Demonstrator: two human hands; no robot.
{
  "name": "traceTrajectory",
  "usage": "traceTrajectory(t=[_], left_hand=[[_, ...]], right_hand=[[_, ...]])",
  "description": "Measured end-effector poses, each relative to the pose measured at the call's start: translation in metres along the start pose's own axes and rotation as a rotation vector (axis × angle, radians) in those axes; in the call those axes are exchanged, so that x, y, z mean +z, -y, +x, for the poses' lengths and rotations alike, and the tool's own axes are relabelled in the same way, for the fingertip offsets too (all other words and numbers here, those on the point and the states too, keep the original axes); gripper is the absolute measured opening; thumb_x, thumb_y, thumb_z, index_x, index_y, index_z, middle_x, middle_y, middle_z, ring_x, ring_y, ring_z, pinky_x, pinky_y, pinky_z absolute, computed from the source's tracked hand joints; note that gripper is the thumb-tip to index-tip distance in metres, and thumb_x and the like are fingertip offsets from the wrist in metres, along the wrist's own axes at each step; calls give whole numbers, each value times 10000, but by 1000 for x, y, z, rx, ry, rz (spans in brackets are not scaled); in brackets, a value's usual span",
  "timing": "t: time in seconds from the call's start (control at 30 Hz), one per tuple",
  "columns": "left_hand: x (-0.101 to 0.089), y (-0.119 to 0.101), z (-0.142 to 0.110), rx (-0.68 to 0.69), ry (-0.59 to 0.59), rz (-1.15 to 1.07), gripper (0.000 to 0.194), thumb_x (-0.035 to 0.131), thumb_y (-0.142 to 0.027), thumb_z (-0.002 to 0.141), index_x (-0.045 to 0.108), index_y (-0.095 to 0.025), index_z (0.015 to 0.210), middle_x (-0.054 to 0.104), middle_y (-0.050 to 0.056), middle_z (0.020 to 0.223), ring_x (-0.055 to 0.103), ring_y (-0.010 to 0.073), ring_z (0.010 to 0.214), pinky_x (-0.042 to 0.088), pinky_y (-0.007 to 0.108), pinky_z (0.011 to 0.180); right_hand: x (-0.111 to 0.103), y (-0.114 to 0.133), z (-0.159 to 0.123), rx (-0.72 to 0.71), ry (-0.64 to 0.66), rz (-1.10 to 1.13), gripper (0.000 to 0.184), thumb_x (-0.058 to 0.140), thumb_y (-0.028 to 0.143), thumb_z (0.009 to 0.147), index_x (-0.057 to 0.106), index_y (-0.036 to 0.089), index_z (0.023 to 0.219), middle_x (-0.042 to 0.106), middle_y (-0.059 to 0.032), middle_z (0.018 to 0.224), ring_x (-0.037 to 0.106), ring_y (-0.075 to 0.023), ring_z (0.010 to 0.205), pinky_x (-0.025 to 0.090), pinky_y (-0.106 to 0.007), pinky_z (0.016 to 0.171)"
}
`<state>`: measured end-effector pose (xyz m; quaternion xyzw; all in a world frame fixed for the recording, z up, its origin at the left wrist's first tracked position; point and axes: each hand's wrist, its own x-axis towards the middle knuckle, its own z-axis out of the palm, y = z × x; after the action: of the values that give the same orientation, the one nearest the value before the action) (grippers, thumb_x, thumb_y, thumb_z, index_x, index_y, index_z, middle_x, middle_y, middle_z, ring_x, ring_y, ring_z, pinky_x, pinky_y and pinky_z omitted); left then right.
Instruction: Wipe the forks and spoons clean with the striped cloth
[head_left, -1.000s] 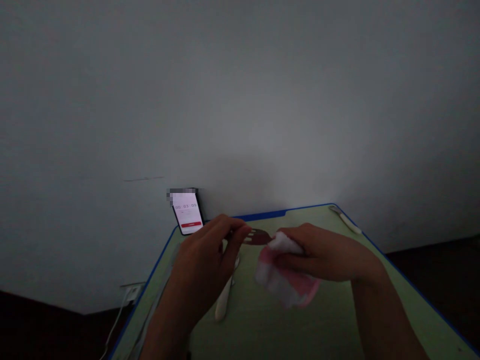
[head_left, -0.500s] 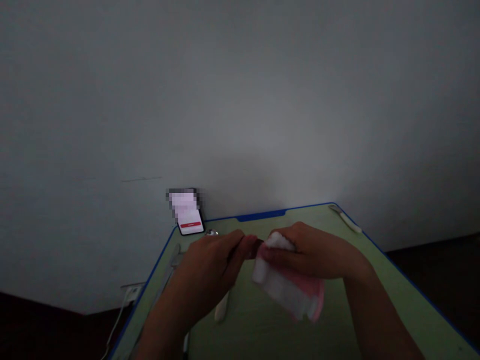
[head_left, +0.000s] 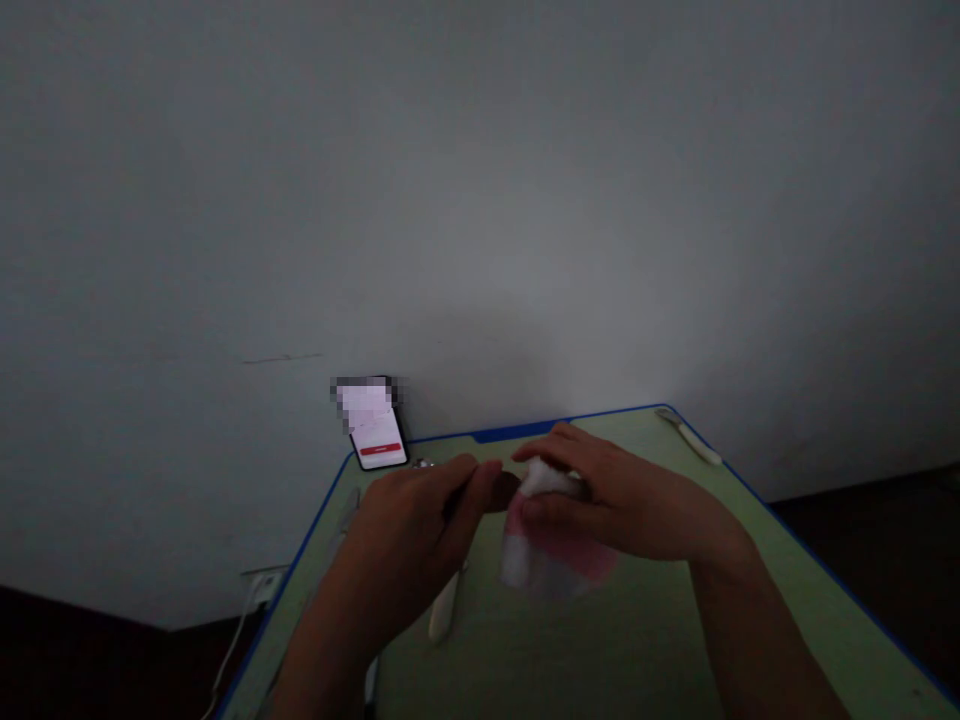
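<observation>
The left hand is closed around a fork. Its fingers are curled together and pinch the fork, so that only a dark portion of the metal shows between the two hands. The right hand holds a white-and-pink cloth against the end of the fork. Its fingers press over the cloth, with the uppermost finger lifted apart across the top. The fork's tines cannot be inspected, as the hands and cloth hide them.

Both hands are above a green desk with a blue edge. A cream-handled utensil lies on it just below the left hand, and a second cream-handled utensil lies near the far right corner. A smartphone stands tilted against the wall at the far left corner, its screen lit and partly pixelated. A white cable runs down from a wall socket.
</observation>
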<state>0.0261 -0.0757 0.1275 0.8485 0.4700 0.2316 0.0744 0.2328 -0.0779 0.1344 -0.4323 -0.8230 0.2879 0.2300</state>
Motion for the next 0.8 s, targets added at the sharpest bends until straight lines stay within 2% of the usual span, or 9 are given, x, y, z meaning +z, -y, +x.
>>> traceTrajectory(t=[0.07,0.2,0.33,0.43,0.5,0.57,0.67,0.8], left_hand=[[-1,0,-1,-46,-33,-33,318,391,-351,902,641,-204,770,681,-16,657,612,115,561,398,217,529],[-2,-1,-1,-65,-96,-49,300,411,-345,895,652,-212,777,692,-23,660,621,113,553,410,213,530],[0,-4,0,-36,-153,-14,317,409,-332,894,623,-190,710,635,-24,551,550,97,446,370,207,473],[0,-4,1,-50,-173,34,337,388,-350,897,619,-181,717,619,-14,538,548,107,450,360,212,464],[0,-3,2,-59,-175,76,350,378,-365,896,617,-178,722,613,-8,539,552,116,462,357,218,469],[1,-3,2,-59,-166,88,352,372,-370,898,616,-180,729,620,-4,560,556,118,478,361,223,485],[0,-4,2,-60,-158,66,343,373,-366,899,615,-181,740,630,-1,588,560,118,500,373,227,512],[-2,-6,0,-48,-196,20,329,384,-335,900,576,-167,692,586,-13,538,531,104,465,351,221,485]], right_hand=[[-1,-3,0,12,-72,30,373,566,441,790,536,208,1080,575,-42,1008,543,-144,859,427,-267,745],[-4,-4,0,-93,-156,34,153,545,292,830,607,201,936,625,-10,899,562,-122,816,420,-238,724],[-5,6,1,-152,-206,1,224,427,221,894,614,216,1017,642,-14,980,564,-117,881,399,-244,795],[-5,11,0,-118,-91,-3,280,355,260,922,606,218,1041,653,-15,995,573,-121,856,398,-247,767],[-4,12,0,-78,49,-34,298,344,295,923,614,202,1008,668,-19,903,576,-120,754,392,-235,672],[-2,10,0,-33,129,-97,320,352,345,915,625,178,926,659,-24,785,556,-115,657,357,-227,586],[0,7,2,3,134,-165,363,376,428,891,601,161,794,602,-9,653,508,-102,575,301,-227,524],[-1,7,3,-15,66,-107,325,448,457,853,580,170,779,565,21,633,459,-84,550,284,-214,507]])
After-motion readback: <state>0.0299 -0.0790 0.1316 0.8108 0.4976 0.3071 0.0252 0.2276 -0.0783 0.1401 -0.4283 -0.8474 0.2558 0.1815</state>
